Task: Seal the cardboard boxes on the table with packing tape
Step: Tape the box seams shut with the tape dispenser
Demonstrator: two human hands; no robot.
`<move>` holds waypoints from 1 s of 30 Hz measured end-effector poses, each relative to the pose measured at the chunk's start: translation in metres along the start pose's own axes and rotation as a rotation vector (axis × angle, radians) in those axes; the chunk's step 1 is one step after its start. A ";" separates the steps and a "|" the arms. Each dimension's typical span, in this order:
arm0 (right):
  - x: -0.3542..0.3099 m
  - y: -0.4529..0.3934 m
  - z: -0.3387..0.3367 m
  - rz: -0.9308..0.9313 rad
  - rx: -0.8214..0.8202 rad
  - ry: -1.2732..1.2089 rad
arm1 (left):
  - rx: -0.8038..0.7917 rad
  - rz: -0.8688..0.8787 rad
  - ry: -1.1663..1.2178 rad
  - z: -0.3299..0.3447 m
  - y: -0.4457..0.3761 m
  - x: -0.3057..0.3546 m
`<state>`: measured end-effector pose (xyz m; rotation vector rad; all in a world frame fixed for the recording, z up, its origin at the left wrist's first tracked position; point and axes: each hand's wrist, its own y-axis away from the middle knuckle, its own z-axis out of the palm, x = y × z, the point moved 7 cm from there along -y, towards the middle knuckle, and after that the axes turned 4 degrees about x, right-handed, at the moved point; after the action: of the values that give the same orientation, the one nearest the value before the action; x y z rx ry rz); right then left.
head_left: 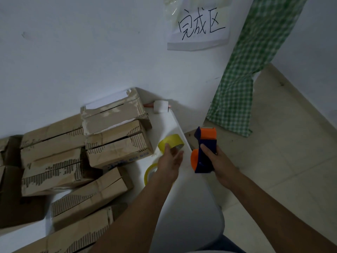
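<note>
Head view looks down on a white worktop pushed against a pale wall, with worn cardboard boxes crowded and stacked over its left part, their top flaps closed but showing open seams and torn paper skin. The left hand reaches over the right part of the worktop, its grip closed around a yellow roll of packing tape, fingers curled over the rim and the thumb against the near side; the roll is tilted and sits just right of the nearest stacked box. A second, paler roll of tape lies on the worktop under the left wrist, partly hidden by it. The right hand is beyond the worktop's right edge, above the tiled floor, its grip wrapped firmly round a blue and orange tape dispenser, which stands upright with its cutter end pointing away. A small white block rests at the far corner by the wall. On the wall hang a handwritten paper sign and a green checked cloth.
</note>
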<state>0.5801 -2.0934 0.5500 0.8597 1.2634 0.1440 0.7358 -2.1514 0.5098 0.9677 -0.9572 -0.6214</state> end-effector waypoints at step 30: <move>-0.018 0.037 0.016 -0.351 0.106 0.354 | -0.318 0.556 -0.969 -0.041 0.083 0.032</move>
<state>0.6013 -2.0852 0.5880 0.7072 1.7484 -0.0557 0.7889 -2.1229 0.5861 0.0327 -1.8253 -0.7335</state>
